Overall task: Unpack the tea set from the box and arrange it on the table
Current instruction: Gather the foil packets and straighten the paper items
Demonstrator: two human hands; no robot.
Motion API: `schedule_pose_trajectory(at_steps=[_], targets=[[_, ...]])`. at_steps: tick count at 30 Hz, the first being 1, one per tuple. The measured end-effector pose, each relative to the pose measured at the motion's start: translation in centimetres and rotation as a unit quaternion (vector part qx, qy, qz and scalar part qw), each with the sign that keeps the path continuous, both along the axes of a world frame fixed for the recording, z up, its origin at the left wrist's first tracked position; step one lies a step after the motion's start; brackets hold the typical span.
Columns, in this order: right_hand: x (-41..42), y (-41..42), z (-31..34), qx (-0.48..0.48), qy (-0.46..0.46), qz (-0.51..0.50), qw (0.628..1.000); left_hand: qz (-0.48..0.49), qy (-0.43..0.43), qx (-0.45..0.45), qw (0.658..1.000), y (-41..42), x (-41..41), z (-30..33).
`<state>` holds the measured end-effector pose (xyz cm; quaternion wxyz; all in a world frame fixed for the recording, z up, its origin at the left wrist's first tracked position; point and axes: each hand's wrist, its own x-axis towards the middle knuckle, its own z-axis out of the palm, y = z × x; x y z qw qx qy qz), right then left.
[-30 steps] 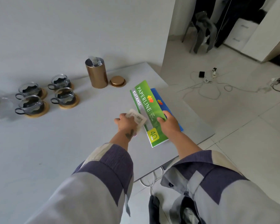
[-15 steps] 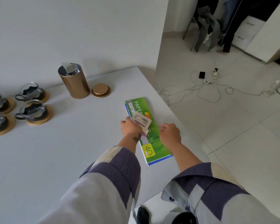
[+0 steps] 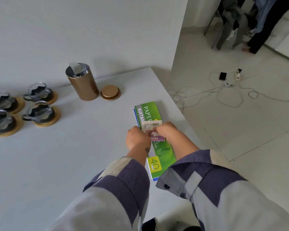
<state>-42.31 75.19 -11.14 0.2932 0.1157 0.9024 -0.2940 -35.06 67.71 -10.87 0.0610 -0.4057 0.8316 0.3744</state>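
Several glass tea cups (image 3: 38, 110) on round wooden coasters stand in a group at the left of the white table (image 3: 73, 155). A tall bronze tin (image 3: 82, 82) stands open behind them, foil sticking out of its top, with its lid (image 3: 110, 92) lying beside it. A flattened green and blue box (image 3: 154, 142) lies near the table's right edge. Above it, my left hand (image 3: 137, 139) and my right hand (image 3: 168, 132) both pinch a small paper label (image 3: 151, 126) with a barcode.
The table's right edge drops to a tiled floor with tangled cables and a power strip (image 3: 230, 82). A chair draped with clothes (image 3: 230, 25) and a person's legs stand at the far right. A wall backs the table.
My right hand let go of the green box, which now lies flat on the table, and came over to the label held by my left hand. The view shifted right.
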Motion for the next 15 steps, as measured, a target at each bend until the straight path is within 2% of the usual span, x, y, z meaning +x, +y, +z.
schedule_pose_trajectory(at_steps=[2, 6, 8, 12, 15], targets=[[0.0, -0.3, 0.5, 0.002, 0.015, -0.005, 1.0, 0.007, 0.002, 0.021, 1.0, -0.6, -0.2, 0.2], [-0.2, -0.6, 1.5, -0.112, 0.054, 0.002, 0.992, -0.007, 0.021, 0.053, 0.998, -1.8, -1.0, 0.3], [-0.6, -0.9, 1.9, -0.149, 0.078, -0.004, 0.986, -0.029, 0.023, 0.038, 0.999, -2.5, -1.8, 0.4], [-3.2, -2.2, 2.8, -0.196, 0.102, -0.027, 0.975, -0.101, 0.03, -0.082, 0.991, -5.1, -3.6, 0.6], [-6.5, -3.8, 3.3, -0.221, 0.116, -0.022, 0.968, -0.207, -0.02, -0.185, 0.961, -8.2, -5.1, -0.5]])
